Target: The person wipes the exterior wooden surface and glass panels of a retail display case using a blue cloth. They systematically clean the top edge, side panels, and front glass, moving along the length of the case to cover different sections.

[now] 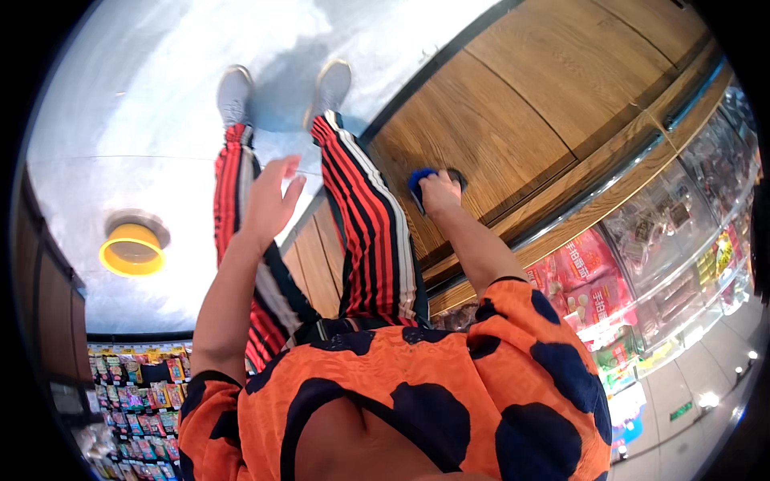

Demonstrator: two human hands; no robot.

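My right hand is closed around a blue and dark cloth or pad, which rests against a brown wooden cabinet panel. Blue material shows at the left of the fingers and a dark part at their right; its exact kind cannot be told. Out over my striped trousers, my left hand is raised with nothing in it, its thumb and fingers apart. A yellow round tub stands on the grey floor to the left.
Above the wooden panels at the right runs a metal rail, with clear bins of packaged goods and red snack bags beyond. Hanging packets fill a rack at the lower left. Dark cabinets line the left edge.
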